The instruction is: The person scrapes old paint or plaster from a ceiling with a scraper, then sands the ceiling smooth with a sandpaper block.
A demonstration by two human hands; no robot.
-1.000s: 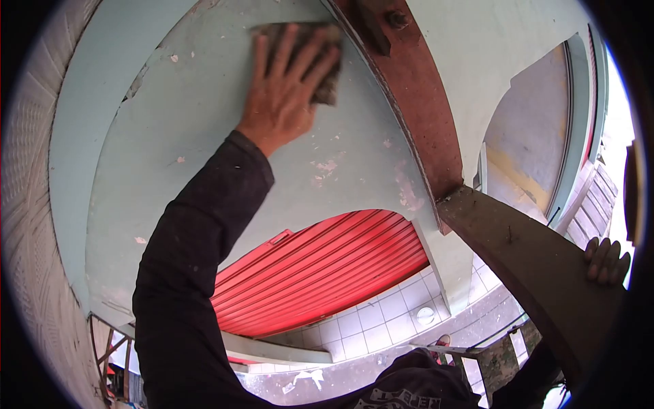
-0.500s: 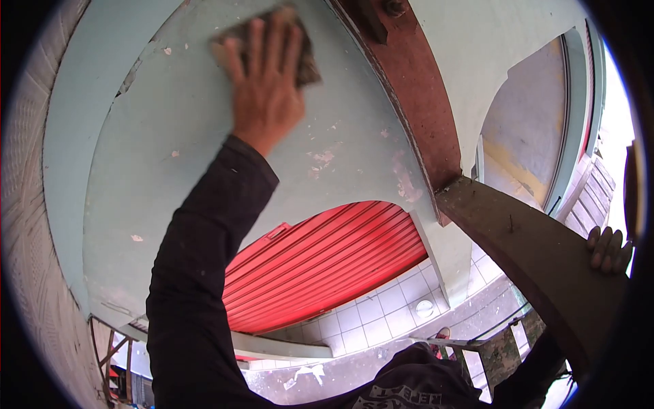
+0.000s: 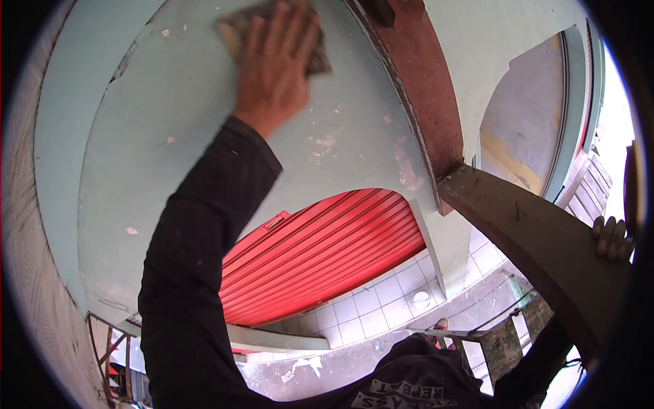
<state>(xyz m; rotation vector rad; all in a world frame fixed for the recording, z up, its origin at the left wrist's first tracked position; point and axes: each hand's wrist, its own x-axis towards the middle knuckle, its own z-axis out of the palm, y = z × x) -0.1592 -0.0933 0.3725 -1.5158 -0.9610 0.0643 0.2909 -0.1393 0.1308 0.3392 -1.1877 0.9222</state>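
Your left hand (image 3: pixel 272 85): grip spread flat over one sandpaper sheet (image 3: pixel 319 61), against the pale green wall (image 3: pixel 157 177); your right hand (image 3: pixel 612 238): fingers curled over the brown beam (image 3: pixel 538 235)

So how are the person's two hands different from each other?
The left hand holds a rough-looking pad against the pale green wall, while the right hand curls its fingers over a brown beam.
The left hand shows its whole back, but only the fingers of the right hand show.
The left hand looks blurry; the right hand looks sharper.
Both hands are bare.
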